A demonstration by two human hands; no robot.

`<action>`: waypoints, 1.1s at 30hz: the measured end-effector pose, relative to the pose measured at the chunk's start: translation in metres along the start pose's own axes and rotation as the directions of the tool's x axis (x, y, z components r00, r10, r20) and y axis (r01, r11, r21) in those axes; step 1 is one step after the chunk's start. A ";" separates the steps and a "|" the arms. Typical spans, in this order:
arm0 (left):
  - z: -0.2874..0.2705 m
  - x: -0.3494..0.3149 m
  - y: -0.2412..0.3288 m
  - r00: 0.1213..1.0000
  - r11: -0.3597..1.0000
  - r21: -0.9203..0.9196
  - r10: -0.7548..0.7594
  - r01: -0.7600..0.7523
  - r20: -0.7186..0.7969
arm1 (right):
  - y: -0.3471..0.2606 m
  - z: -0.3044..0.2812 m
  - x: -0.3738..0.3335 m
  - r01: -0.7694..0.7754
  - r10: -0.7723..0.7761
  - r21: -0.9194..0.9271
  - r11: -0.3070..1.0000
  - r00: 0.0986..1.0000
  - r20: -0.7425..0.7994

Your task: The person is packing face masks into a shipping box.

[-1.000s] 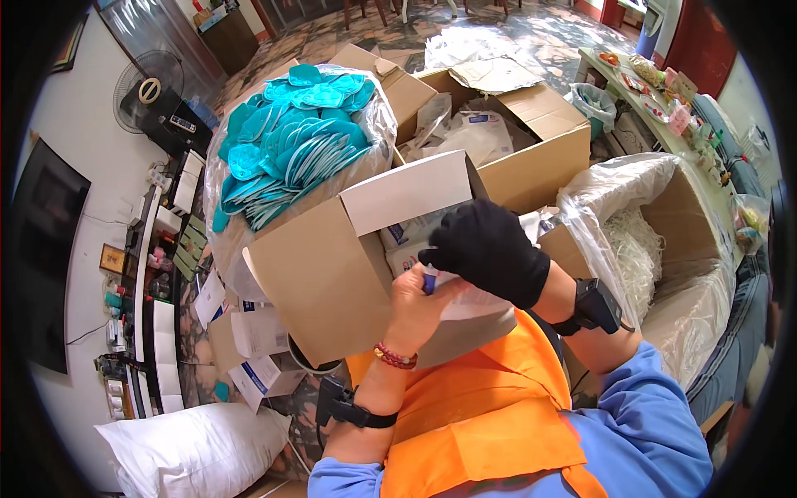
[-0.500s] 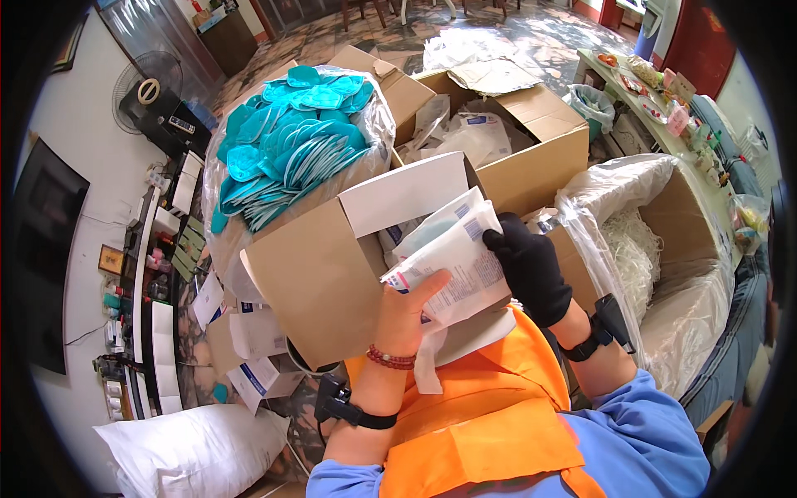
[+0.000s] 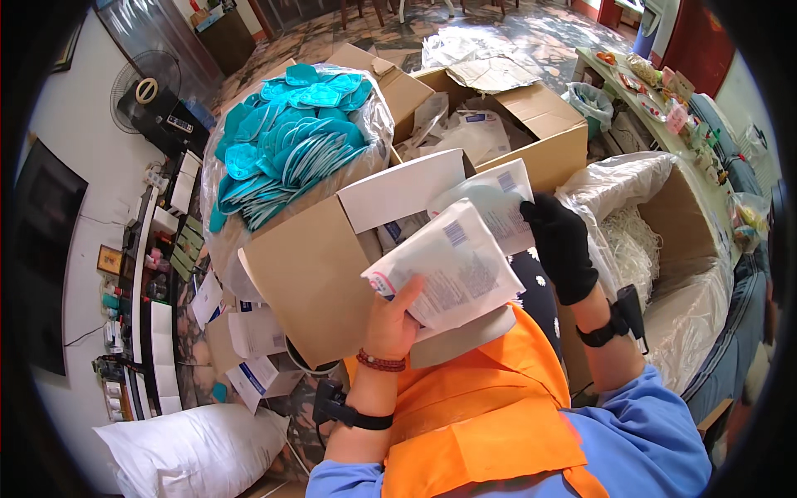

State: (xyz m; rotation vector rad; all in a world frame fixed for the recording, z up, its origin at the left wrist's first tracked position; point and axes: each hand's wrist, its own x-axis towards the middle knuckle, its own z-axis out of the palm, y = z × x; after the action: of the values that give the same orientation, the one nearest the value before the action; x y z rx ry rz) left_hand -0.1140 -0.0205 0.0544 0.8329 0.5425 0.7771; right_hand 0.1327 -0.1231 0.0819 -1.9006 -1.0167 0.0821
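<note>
My bare left hand [image 3: 392,322] grips a small stack of white printed pouches [image 3: 452,264], thumb on top. My right hand [image 3: 566,249], in a black glove, pinches the right edge of a separate white pouch [image 3: 506,199], through which a teal shape shows. That pouch lies partly behind the stack, farther from me. Both are above a carton [image 3: 311,278] on my lap, its flaps spread; more pouches [image 3: 397,231] show inside. The stack hides much of the carton's opening.
Teal face masks [image 3: 303,137] fill a plastic-lined box ahead on the left. Behind the carton stands an open box [image 3: 531,170] of pouches. To the right is a lined box [image 3: 664,224] with stringy white material. A white sack [image 3: 199,444] lies at lower left.
My right hand has moved right and slightly up, drawing one pouch apart from the stack. My left hand has shifted a little left and down with the rest.
</note>
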 end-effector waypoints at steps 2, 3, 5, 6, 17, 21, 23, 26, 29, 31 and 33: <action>-0.001 0.002 0.000 1.000 0.981 -0.196 -0.007 0.009 0.011 | 0.001 0.004 0.000 -0.031 0.030 -0.124 0.992 1.000 -0.008; -0.001 0.005 0.005 0.997 0.984 -0.165 -0.068 0.073 0.039 | 0.010 0.008 -0.005 0.016 -0.017 0.013 1.000 0.999 0.047; -0.003 0.008 0.004 0.989 0.981 -0.132 -0.137 0.144 0.063 | -0.002 0.015 -0.020 0.136 -0.157 0.177 0.975 0.981 0.112; -0.005 0.013 -0.004 0.989 0.984 -0.095 -0.150 0.149 -0.003 | -0.011 0.022 -0.025 0.120 -0.145 0.187 0.975 0.981 0.126; -0.011 0.021 -0.019 0.982 0.984 -0.154 -0.112 0.089 -0.150 | -0.062 -0.012 -0.015 0.274 -0.264 -0.093 0.957 0.958 0.110; -0.012 0.023 -0.030 0.963 0.985 -0.006 -0.167 0.170 -0.213 | -0.040 -0.011 -0.009 0.521 -0.470 -0.272 0.809 0.852 0.232; -0.011 0.015 -0.032 0.961 0.987 0.067 -0.125 0.146 -0.246 | -0.056 -0.025 -0.010 0.468 -0.470 -0.345 0.814 0.879 0.083; -0.009 0.026 -0.036 0.975 0.979 -0.038 -0.202 0.200 -0.088 | -0.019 -0.015 -0.009 0.236 -0.234 0.001 0.972 0.963 0.132; 0.003 0.020 -0.028 0.989 0.981 0.126 -0.149 0.149 -0.011 | -0.024 -0.026 -0.004 -0.186 0.139 0.265 0.946 0.973 0.187; 0.010 0.019 -0.030 0.997 0.994 0.081 -0.078 0.077 0.003 | -0.012 -0.022 -0.004 -0.363 0.305 0.365 0.857 0.929 0.207; 0.014 0.018 -0.030 0.993 0.994 0.031 -0.107 0.108 -0.050 | 0.004 -0.017 -0.004 -0.362 0.301 0.418 0.833 0.931 0.206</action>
State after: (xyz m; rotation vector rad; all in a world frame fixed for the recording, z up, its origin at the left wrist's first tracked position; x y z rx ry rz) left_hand -0.0819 -0.0260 0.0359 0.8114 0.6398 0.6918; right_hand 0.1396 -0.1390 0.0873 -1.6297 -0.6621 0.6064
